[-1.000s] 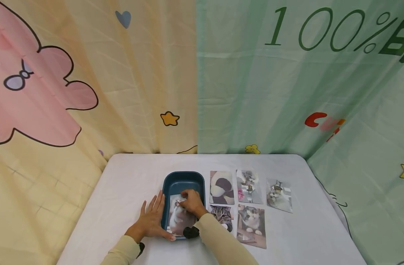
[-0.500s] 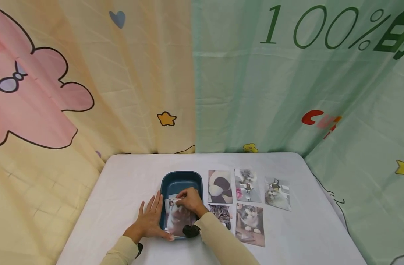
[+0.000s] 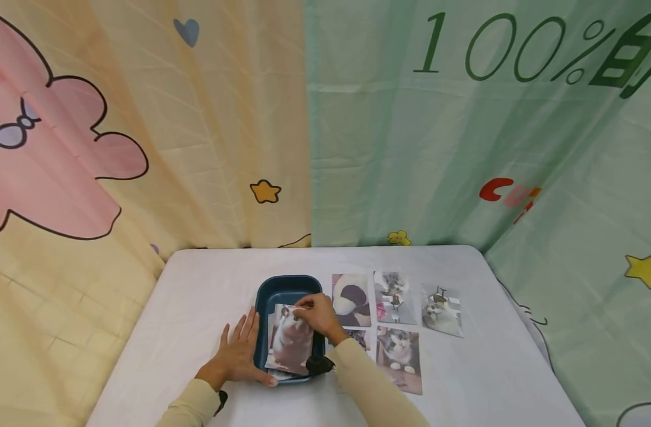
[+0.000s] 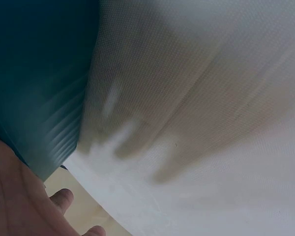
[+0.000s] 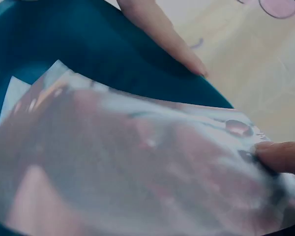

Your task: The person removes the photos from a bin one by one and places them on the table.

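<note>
A dark teal tray (image 3: 261, 296) stands on the table, holding cat photos. My left hand (image 3: 237, 353) rests along its left side with fingers spread and straight, the thumb at its near edge. In the left wrist view, part of that hand (image 4: 19, 196) touches the tray wall (image 4: 44, 88). My right hand (image 3: 320, 317) pinches the top right corner of a glossy cat photo (image 3: 289, 347), tilted up over the tray. The right wrist view shows this photo (image 5: 137, 157) bending, with a fingertip on its corner. Edges of other photos show beneath it.
Right of the tray lie several photos: a dark round shape on white (image 3: 352, 299), a cat with a pink flower (image 3: 395, 296), a grey-and-white cat (image 3: 399, 356), a slanted one (image 3: 442, 311), and a tabby (image 3: 359, 337) partly behind my right arm. Printed curtains (image 3: 224, 148) surround the white table (image 3: 208, 273).
My right hand has moved right and slightly up, lifting the top photo off the others in the tray. My left hand stays at the tray's side. The head view has shifted slightly.
</note>
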A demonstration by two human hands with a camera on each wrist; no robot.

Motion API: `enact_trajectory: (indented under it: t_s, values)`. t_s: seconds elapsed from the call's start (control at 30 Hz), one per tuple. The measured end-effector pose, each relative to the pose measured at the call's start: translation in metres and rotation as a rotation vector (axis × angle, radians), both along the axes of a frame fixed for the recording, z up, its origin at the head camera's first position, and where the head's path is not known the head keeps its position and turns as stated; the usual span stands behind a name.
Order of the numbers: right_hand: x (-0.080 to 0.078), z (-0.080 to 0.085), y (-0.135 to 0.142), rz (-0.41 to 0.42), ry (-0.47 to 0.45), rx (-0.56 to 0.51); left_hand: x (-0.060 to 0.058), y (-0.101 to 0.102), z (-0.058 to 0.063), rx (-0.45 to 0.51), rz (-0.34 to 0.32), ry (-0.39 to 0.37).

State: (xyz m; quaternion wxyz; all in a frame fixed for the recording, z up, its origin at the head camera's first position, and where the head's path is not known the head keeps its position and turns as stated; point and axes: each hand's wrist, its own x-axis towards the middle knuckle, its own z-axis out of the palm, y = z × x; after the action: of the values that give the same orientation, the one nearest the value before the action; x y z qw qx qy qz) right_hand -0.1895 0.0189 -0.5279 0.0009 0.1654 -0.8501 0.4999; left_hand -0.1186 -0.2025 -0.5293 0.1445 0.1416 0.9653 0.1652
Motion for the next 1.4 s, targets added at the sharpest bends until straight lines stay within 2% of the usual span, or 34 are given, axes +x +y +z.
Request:
enact_trajectory:
  t_s: [0.2, 0.5, 0.63, 0.83, 0.9, 0.97, 1.17, 1.4]
  values:
    - [-0.003, -0.002, 0.024, -0.070, 0.035, -0.067, -0.002, 0.001, 0.001, 0.011, -0.009, -0.002]
    - [0.000, -0.008, 0.059, -0.171, -0.059, -0.216, 0.000, 0.000, -0.001, 0.012, -0.010, -0.007]
    - [0.004, -0.003, 0.079, -0.217, -0.089, -0.278, 0.000, 0.000, -0.004, 0.013, -0.011, 0.005]
    - [0.021, 0.025, 0.121, -0.267, -0.171, -0.358, 0.001, 0.000, -0.005, 0.027, 0.000, 0.001]
    - [0.023, 0.026, 0.138, -0.287, -0.190, -0.371, 0.002, 0.000, -0.005, 0.028, 0.007, -0.001]
    - [0.023, 0.020, 0.156, -0.326, -0.212, -0.395, 0.002, 0.000, -0.004, 0.020, 0.007, -0.005]
    - [0.030, 0.003, 0.208, -0.451, -0.247, -0.358, 0.004, 0.000, 0.000, 0.023, 0.001, -0.013]
    - [0.047, -0.009, 0.264, -0.505, -0.282, -0.232, 0.003, 0.000, -0.001, 0.017, -0.002, 0.004]
